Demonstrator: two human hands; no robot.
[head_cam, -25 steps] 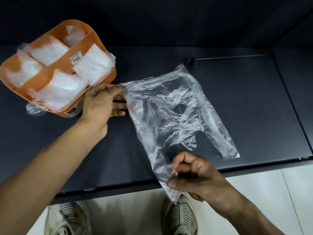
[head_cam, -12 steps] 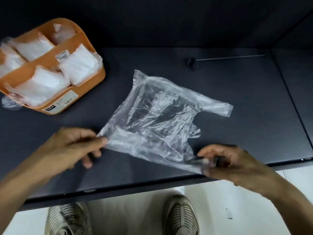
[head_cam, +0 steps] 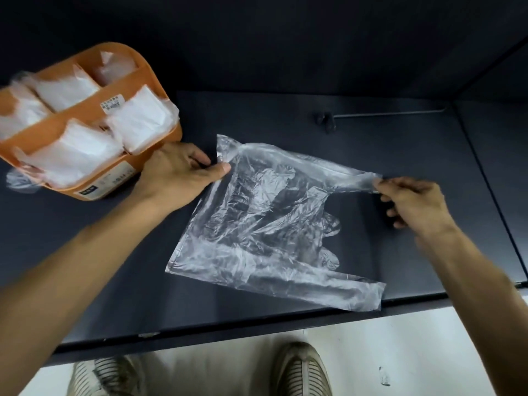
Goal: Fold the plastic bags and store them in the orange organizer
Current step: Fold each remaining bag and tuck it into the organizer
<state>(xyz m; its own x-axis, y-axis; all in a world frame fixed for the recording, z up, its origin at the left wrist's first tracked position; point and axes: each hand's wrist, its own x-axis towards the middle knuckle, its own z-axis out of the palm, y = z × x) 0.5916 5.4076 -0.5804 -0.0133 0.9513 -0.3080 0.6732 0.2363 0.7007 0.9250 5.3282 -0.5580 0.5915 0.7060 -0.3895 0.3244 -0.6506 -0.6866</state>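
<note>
A clear plastic bag (head_cam: pixel 265 221) lies spread on the dark desk (head_cam: pixel 400 155), its bottom seam toward the left and its 2 handles pointing right. The left hand (head_cam: pixel 183 172) pinches the far left corner of the bag between thumb and fingertips, just beside the orange organizer (head_cam: pixel 168 110). The right hand (head_cam: pixel 414 201) pinches the end of the far handle, with the other fingers loosely curled beneath. The near handle lies free close to the front edge of the desk. The organizer stands at the far left, its compartments already packed with folded bags (head_cam: pixel 140 118), some bulging above the dividers.

The step in hand looks like pulling the far edge taut to square the bag before the first fold. Several things could spoil that. The film is thin, slick and creased, so pulling unevenly from the 2 ends would likely skew the bag or drag it along the desk, leaving a crooked fold. Air trapped inside may puff the layers and let a fold spring open. The near handle sits so close to the edge that a small tug could slide it off and pull more of the bag after it. The left wrist is near enough to the organizer to nudge it, and its crowded compartments may resist another bag.
</note>
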